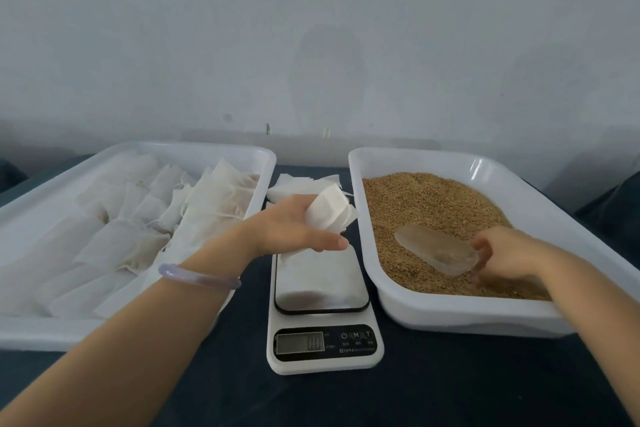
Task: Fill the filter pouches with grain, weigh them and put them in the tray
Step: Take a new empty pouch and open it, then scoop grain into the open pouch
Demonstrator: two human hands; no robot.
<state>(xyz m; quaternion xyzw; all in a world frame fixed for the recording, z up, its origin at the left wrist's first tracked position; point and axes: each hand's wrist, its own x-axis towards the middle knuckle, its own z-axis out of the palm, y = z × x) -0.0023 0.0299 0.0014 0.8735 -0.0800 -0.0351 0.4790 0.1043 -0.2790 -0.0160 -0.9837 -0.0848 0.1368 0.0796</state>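
- A person's left hand reaches forward over the middle of the table, fingers curled around a white filter pouch. The pouch is held up in the air, above the far end of the scale and between the two trays.
- The right hand is inside the right tray, gripping the near end of a clear plastic scoop. The scoop lies on the grain, its open end pointing away and to the left.
- Brown grain covers the bottom of this white tray.
- A white kitchen scale stands between the trays, with its display and buttons facing the person. The reading is too blurred to make out.
- The left tray, also white, holds many pouches lying in overlapping rows, some with strings showing.
- A small pile of flat pouches sits on the table just behind the scale.
- A pale lilac bangle circles the left wrist.
- Everything rests on a dark table against a plain grey wall.
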